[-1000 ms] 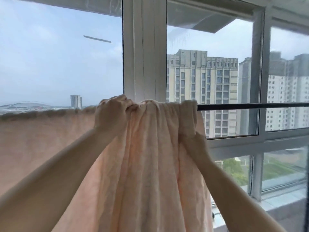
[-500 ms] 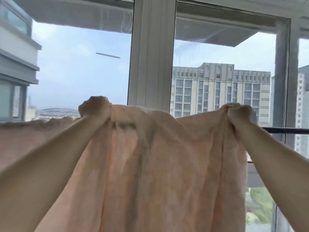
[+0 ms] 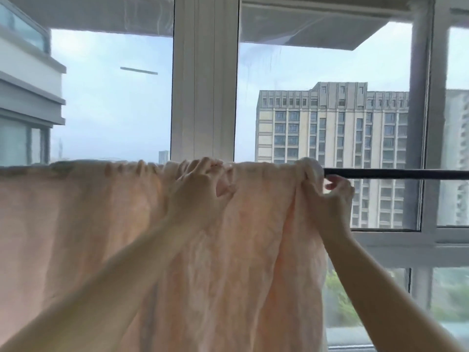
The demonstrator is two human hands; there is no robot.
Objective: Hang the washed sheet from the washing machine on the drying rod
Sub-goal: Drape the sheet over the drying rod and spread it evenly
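A pale peach sheet [image 3: 253,250] hangs over the black drying rod [image 3: 396,173], covering the rod from the left edge of the view to about two thirds across. My left hand [image 3: 195,191] rests on the sheet's top fold near the middle, fingers bent into the bunched cloth. At the sheet's right end, my right hand [image 3: 332,199] pinches the edge just below the rod. The bare rod runs on to the right.
A white window frame post [image 3: 204,80] stands directly behind the rod. Large glass panes show apartment blocks [image 3: 330,123] outside. A lower window rail [image 3: 406,240] crosses at the right below the rod.
The sheet has been spread further right along the rod and now lies flatter on it. My left hand moved right toward the middle; my right hand shifted to the sheet's right edge.
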